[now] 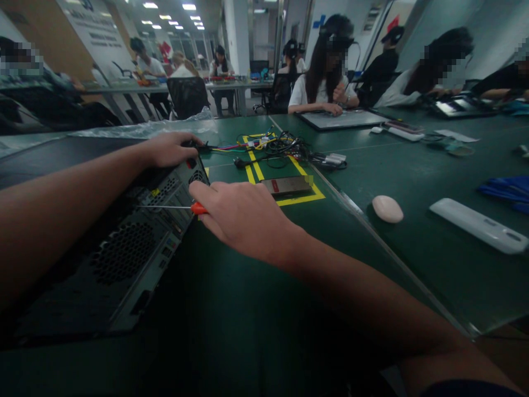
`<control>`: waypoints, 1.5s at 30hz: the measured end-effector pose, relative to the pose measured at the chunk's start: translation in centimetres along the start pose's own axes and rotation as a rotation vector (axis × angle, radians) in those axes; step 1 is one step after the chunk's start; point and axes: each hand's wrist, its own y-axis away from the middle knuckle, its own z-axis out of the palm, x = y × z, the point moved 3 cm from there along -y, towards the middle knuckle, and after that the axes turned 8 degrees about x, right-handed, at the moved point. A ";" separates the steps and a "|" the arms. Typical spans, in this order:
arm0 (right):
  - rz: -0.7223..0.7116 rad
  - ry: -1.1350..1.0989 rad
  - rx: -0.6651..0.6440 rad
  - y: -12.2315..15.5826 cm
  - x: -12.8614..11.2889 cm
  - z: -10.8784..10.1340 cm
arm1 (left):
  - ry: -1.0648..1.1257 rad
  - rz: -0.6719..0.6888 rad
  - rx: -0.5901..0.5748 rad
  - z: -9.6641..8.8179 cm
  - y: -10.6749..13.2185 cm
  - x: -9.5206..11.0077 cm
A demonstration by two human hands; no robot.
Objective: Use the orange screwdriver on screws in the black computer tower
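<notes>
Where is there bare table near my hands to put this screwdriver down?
Bare tabletop shows between the computer case and your right forearm. Another patch lies right of the table seam, nearer you than the white device. Beyond your right hand, tangled cables and a flat object crowd the yellow tape.

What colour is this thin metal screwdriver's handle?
Orange-red. The handle, partly hidden by the right hand, shows best in the head view.
</notes>
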 end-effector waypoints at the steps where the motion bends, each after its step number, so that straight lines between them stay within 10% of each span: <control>1: 0.000 -0.002 0.003 0.0 0.0 0.0 | -0.003 0.000 0.002 0.0 0.0 0.0; 45: -0.044 -0.006 0.086 0.0 0.0 0.3 | -0.044 0.003 -0.011 -0.2 0.2 0.6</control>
